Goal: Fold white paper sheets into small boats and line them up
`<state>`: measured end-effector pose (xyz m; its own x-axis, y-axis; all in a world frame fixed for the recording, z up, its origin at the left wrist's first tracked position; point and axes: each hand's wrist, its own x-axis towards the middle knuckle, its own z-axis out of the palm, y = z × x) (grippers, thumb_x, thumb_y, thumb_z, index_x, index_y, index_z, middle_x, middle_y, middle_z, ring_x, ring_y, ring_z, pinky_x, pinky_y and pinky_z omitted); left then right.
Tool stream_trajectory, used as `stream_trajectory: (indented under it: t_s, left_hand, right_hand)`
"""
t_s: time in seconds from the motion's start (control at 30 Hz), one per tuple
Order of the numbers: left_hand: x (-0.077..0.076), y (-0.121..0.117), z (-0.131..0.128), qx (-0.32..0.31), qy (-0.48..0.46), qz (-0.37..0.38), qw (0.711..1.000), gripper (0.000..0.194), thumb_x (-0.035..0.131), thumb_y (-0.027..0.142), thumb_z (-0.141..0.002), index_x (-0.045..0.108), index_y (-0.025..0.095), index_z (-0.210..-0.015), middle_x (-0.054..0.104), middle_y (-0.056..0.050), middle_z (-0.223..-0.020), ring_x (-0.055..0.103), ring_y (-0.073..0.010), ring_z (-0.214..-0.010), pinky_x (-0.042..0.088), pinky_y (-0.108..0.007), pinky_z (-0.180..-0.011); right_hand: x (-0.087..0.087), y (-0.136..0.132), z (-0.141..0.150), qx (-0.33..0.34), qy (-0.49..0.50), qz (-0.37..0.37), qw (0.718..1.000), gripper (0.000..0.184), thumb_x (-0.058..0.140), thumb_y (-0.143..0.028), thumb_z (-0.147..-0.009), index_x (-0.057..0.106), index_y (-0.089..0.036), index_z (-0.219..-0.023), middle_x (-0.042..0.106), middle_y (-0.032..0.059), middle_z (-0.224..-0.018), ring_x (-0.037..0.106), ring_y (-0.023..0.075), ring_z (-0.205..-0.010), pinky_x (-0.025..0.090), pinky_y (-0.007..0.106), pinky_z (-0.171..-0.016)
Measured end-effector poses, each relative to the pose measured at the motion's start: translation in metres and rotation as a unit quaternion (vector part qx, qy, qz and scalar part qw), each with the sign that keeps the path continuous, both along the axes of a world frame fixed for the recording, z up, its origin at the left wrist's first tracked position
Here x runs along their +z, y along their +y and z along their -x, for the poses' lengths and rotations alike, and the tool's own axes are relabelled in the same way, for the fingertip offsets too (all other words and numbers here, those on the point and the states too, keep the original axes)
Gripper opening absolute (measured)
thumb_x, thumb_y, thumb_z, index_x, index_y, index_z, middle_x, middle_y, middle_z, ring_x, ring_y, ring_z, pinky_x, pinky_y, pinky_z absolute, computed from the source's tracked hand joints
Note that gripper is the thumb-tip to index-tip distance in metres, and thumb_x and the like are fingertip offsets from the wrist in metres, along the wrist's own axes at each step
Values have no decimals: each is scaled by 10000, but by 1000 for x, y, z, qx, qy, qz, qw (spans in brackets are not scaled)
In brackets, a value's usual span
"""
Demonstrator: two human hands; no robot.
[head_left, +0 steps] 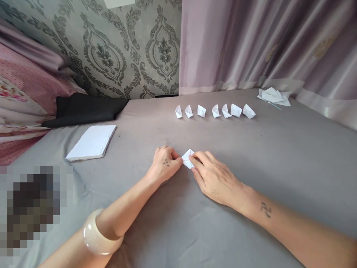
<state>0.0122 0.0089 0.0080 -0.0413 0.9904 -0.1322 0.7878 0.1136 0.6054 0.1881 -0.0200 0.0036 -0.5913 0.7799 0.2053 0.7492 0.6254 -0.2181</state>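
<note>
A small piece of folded white paper (pixel 188 158), diamond-shaped with crease lines, lies on the grey cloth between my hands. My left hand (pixel 166 162) pinches its left corner between thumb and curled fingers. From the other side, my right hand (pixel 210 173) has its fingertips on the paper's right part, covering that corner. Farther back stands a row of several small folded white paper pieces (pixel 201 111), cupped or boat-like in shape.
To the left lies a stack of white paper sheets (pixel 90 143), with a folded black cloth (pixel 89 108) behind it. Loose white paper (pixel 273 96) and a thin pale-blue strip (pixel 275 106) rest at the far right by the curtain (pixel 237 44). A blurred patch covers the lower left.
</note>
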Motion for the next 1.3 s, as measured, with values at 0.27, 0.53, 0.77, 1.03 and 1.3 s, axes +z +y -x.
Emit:
stream_trajectory:
  t_s: [0.27, 0.53, 0.77, 1.03, 1.3]
  left_hand:
    - [1, -1, 2, 9, -36, 5, 999, 190, 594, 227, -726, 663, 226, -903, 584, -45, -920, 513, -214, -929, 450, -309, -758]
    - [-9, 1, 1, -7, -17, -44, 999, 158, 623, 341, -756, 704, 207, -774, 598, -38, -866, 530, -190, -883, 442, -312, -797]
    - [-13, 7, 4, -44, -57, -25, 997, 201, 591, 339, -770, 698, 177, -720, 557, 15, -593, 492, -129, -601, 399, -248, -602]
    - [-10, 2, 1, -43, 38, -60, 997, 201, 544, 303, -822, 703, 186, -782, 593, -60, -859, 516, -209, -896, 421, -342, -840]
    - [-15, -1, 8, -97, -5, -79, 992, 184, 543, 306, -838, 690, 202, -801, 581, -52, -863, 501, -215, -904, 404, -368, -866]
  right_hand:
    - [3, 5, 0, 2, -14, -15, 1000, 261, 368, -175, -933, 590, -148, -1066, 572, 89, -970, 502, 209, -858, 435, 342, -668]
    - [4, 2, 5, 13, -64, -68, 996, 287, 358, -272, -949, 597, -135, -1031, 566, 109, -947, 489, 228, -836, 412, 349, -623]
    - [7, -1, 5, 18, -62, -69, 996, 359, 351, -326, -964, 573, -149, -1184, 568, 110, -997, 490, 225, -857, 413, 348, -662]
    - [-2, 31, 2, -28, 57, 22, 998, 367, 405, -358, -967, 652, -183, -760, 562, 39, -842, 516, 155, -804, 406, 280, -682]
    - [-13, 39, -6, -2, 112, 85, 990, 276, 422, -277, -940, 598, -215, -1144, 515, 86, -1140, 539, 196, -1000, 442, 315, -791]
